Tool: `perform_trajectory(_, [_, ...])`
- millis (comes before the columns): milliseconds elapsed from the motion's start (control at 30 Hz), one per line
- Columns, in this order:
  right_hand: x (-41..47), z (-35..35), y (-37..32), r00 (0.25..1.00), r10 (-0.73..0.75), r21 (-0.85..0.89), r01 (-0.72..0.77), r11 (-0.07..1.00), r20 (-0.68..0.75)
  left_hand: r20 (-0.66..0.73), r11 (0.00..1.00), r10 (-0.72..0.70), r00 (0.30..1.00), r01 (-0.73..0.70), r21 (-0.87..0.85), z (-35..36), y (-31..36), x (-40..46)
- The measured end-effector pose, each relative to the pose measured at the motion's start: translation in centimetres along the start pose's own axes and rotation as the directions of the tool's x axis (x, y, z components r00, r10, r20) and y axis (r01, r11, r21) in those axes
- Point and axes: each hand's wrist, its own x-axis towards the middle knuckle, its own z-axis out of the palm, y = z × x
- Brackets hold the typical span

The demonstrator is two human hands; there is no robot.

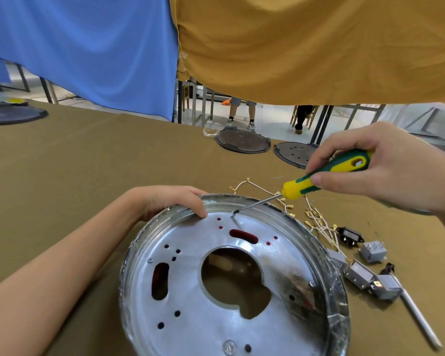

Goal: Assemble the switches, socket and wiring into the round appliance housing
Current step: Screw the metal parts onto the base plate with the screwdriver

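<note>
Screwdriver tip set on a screw in a round metal housing

Round metal housing (231, 283) lies on an olive-brown cloth-covered table (88, 163), directly below the camera, its shiny plate pierced by a large central cutout, two oblong slots and several small holes. The left hand (175, 201) grips the housing's far-left rim, fingers curled over the edge. The right hand (375, 163) grasps the green-and-yellow handle of a screwdriver (319, 176), thumb and fingers wrapped round it. The metal shaft slants down and left, and its tip touches a small screw (233, 214) near the far edge of the plate, just beside the left fingertips.

To the right of the housing, on the cloth, lies a tangle of white wires with brass terminals (316, 219). Beside them sit a black power socket (350, 237), several grey switch blocks (373, 251) and a metal rod (416, 314). Two dark round covers (242, 141) rest at the table's far edge. Blue and mustard cloths hang behind.
</note>
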Motion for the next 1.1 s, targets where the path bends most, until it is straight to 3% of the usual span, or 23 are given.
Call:
perform_trajectory(267, [3.5, -0.7, -3.2, 0.999, -0.039, -0.042, 0.037, 0.998, -0.035, 0.007, 1.000, -0.001, 1.000, 0.001, 0.013, -0.2, -0.2, 0.1])
perform_trajectory(367, [5.7, -0.6, -4.5, 0.996, -0.071, -0.136, 0.077, 0.988, 0.049, 0.025, 1.000, 0.005, 1.000, -0.005, 0.020, -0.3, -0.1, 0.2])
perform_trajectory(500, [8.1, -0.8, -6.3, 0.980, -0.009, -0.221, 0.054, 0.974, 0.200, 0.009, 1.000, 0.010, 1.000, -0.010, -0.008, -0.4, -0.5, 0.4])
perform_trajectory(600, [9.3, -0.4, -7.9, 0.974, 0.019, -0.307, 0.053, 0.950, 0.227, 0.002, 1.000, 0.020, 1.000, -0.020, -0.022, -0.4, -0.6, 0.5])
perform_trajectory(800, [9.0, 2.3, -9.4, 0.994, -0.082, -0.553, 0.105, 0.827, 0.066, -0.004, 1.000, 0.028, 1.000, -0.028, 0.014, -0.1, -0.3, 0.3])
perform_trajectory(967, [8.2, 1.3, -9.5, 0.986, -0.033, -0.378, 0.094, 0.921, 0.164, -0.015, 0.999, 0.016, 1.000, -0.016, 0.038, 0.0, -0.2, 0.2])
perform_trajectory(1033, [7.9, 1.7, -9.1, 0.995, -0.059, -0.408, 0.084, 0.909, 0.074, -0.015, 0.999, 0.013, 1.000, -0.012, 0.047, -0.1, -0.3, 0.3])
perform_trajectory(1100, [7.8, 2.6, -8.7, 0.995, -0.052, -0.566, -0.005, 0.824, -0.086, -0.016, 0.999, 0.011, 1.000, -0.010, 0.041, -0.2, -0.4, 0.5])
